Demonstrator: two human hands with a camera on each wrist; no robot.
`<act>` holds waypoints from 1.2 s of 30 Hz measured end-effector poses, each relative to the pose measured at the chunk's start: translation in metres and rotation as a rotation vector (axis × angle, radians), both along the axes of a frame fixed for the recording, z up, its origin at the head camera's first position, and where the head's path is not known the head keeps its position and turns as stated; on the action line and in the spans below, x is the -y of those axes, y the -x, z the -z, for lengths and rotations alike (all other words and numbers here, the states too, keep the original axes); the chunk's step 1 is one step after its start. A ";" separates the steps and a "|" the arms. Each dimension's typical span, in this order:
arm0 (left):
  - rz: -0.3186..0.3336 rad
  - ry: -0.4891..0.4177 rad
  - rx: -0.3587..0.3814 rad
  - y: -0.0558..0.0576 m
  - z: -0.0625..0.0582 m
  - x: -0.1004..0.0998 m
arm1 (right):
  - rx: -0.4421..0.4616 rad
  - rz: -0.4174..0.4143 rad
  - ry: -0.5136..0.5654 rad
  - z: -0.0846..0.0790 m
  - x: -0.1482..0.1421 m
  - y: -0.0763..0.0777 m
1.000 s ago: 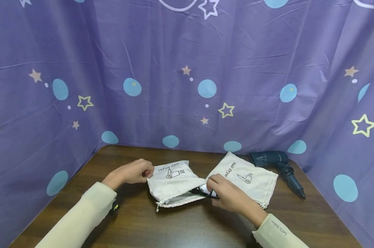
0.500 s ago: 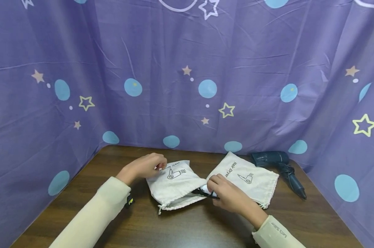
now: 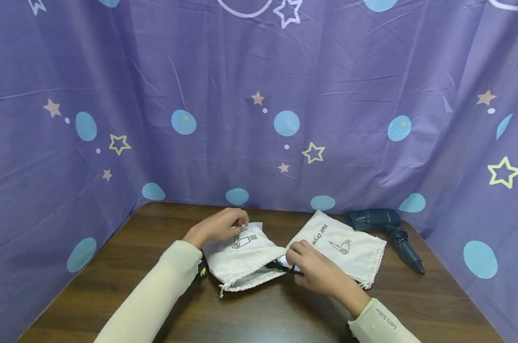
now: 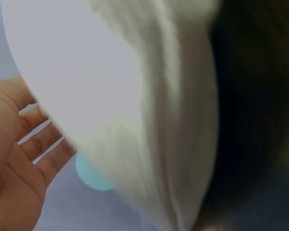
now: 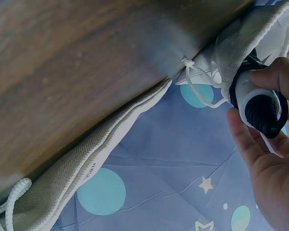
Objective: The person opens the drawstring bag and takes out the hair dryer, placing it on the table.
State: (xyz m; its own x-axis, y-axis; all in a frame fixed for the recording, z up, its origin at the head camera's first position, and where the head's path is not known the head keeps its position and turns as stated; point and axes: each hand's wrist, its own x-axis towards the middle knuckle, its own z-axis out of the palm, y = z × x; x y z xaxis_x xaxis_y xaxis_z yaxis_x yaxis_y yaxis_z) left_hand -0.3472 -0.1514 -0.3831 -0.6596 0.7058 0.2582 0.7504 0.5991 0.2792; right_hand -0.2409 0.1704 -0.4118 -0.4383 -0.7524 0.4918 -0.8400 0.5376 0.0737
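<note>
In the head view a white drawstring bag [image 3: 237, 262] printed with a hair dryer lies mid-table, its mouth gaping towards the front. My right hand [image 3: 312, 267] grips the end of a white hair dryer [image 5: 250, 94] at that mouth. Its black cord [image 3: 284, 267] shows beside the fingers, and the rest of the dryer is hidden inside the cloth. My left hand [image 3: 220, 225] is over the bag's back left part, fingers loosely bent. In the left wrist view its fingers [image 4: 43, 139] extend to the bag's edge, their tips partly hidden by the cloth.
A second white bag [image 3: 349, 245] printed "Hair Dryer" lies flat to the right. Behind it rests a dark blue hair dryer [image 3: 376, 219] with its cord bundled at the handle. A purple curtain [image 3: 259, 95] hangs along the back of the wooden table [image 3: 259, 317].
My left hand has let go of the bag's left edge and moved right and slightly back over it. My right hand stays on the white hair dryer.
</note>
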 end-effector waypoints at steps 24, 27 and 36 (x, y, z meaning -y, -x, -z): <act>0.037 0.073 -0.009 0.017 0.017 -0.023 | 0.072 -0.007 -0.018 -0.007 -0.003 0.002; 0.020 0.067 -0.027 0.017 0.019 -0.021 | 0.077 -0.003 -0.015 -0.007 -0.003 0.003; -0.032 0.032 -0.049 0.015 0.022 -0.012 | 0.079 0.002 0.006 -0.007 -0.006 0.006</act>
